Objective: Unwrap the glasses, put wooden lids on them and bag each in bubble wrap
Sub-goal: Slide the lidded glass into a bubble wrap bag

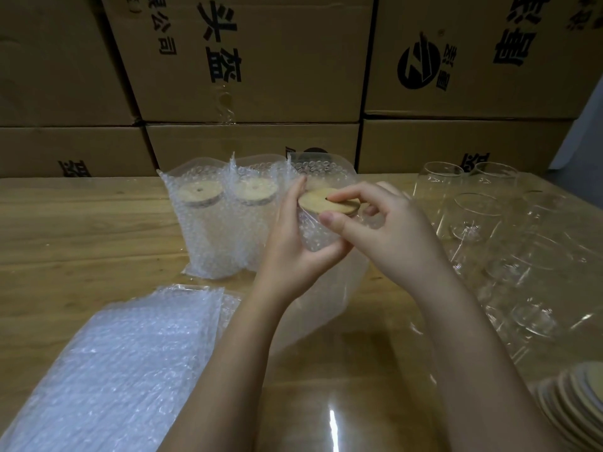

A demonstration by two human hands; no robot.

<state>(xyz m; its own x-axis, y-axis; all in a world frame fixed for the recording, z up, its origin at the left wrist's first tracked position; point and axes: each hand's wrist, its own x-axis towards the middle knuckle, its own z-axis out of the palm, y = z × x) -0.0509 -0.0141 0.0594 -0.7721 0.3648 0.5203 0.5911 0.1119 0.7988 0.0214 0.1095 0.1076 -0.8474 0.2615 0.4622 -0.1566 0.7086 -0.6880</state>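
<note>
At frame centre the left hand (293, 256) curls round a bubble-wrapped glass (315, 234) while the right hand (388, 233) pinches the wooden lid (321, 201) onto its rim, apparently the lid-seating step, which next calls for pressing it level.

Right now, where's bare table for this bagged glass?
Free: table left of the two bagged glasses, between cardboard boxes and bubble-wrap stack. Crowded: right side, bare glasses and lid stack. Plastic wrapper fills centre.
</note>
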